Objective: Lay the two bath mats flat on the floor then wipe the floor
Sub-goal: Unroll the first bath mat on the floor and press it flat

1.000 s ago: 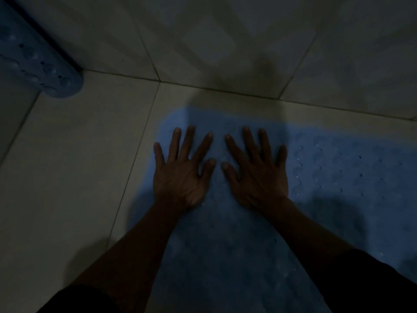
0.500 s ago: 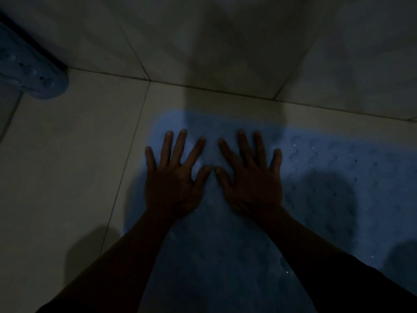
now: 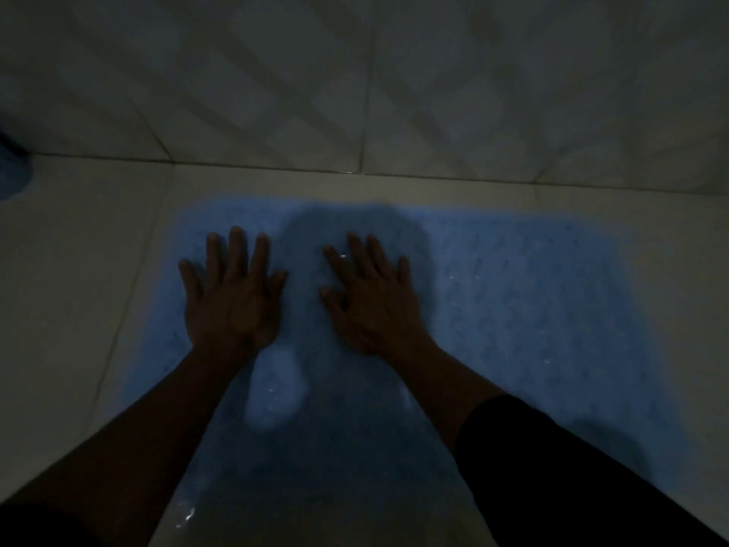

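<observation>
A blue bath mat (image 3: 532, 309) with a dotted texture lies flat on the pale tiled floor (image 3: 71, 294), close to the wall. My left hand (image 3: 230, 294) presses palm-down on the mat's left part, fingers straight and spread. My right hand (image 3: 374, 298) lies flat on the mat a short way to the right, fingers straight too. Only a blue edge of the second bath mat (image 3: 12, 175) shows at the far left border; whether it is rolled or flat is hidden. The scene is dim.
A tiled wall (image 3: 394, 92) rises just beyond the mat's far edge. Bare floor tiles stretch to the left of the mat. A wet glint (image 3: 185, 515) shows on the floor near my left forearm.
My hands have drawn apart on the mat, the left going left and the right going right. The view has swung right, so the second mat has slid almost out of sight.
</observation>
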Demonstrator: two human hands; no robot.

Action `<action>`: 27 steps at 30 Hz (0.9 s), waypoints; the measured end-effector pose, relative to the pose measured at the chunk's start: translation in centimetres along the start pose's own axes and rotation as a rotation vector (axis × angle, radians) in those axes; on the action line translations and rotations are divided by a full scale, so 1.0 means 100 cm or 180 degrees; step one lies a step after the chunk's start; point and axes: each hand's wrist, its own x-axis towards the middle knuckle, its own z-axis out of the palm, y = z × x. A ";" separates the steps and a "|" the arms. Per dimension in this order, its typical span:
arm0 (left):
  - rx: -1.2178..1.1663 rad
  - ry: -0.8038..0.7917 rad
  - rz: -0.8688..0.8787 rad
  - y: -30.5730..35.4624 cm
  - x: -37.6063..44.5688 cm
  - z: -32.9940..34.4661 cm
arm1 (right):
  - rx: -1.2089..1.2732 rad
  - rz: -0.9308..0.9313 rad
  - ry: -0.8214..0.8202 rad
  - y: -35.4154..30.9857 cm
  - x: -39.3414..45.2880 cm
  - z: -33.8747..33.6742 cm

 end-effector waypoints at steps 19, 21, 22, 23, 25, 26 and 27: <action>-0.0272 -0.0006 0.1168 0.282 -0.003 0.047 | -0.0036 0.1486 0.0062 0.246 -0.070 -0.059; -0.0103 -0.0070 0.1133 0.283 -0.002 0.049 | -0.0055 0.1501 0.0018 0.248 -0.070 -0.054; -0.0047 -0.0087 0.1123 0.282 -0.002 0.049 | -0.0043 0.1509 0.0040 0.248 -0.070 -0.052; -0.0004 -0.0069 0.1133 0.282 -0.002 0.048 | -0.0043 0.1525 0.0067 0.248 -0.070 -0.050; -0.0038 0.0081 0.1198 0.280 -0.002 0.047 | -0.0086 0.1557 0.0119 0.246 -0.070 -0.051; -0.0067 0.0171 0.1245 0.280 -0.002 0.047 | -0.0113 0.1562 0.0156 0.246 -0.070 -0.052; -0.0065 0.0239 0.1301 0.278 -0.003 0.047 | -0.0123 0.1566 0.0178 0.245 -0.070 -0.052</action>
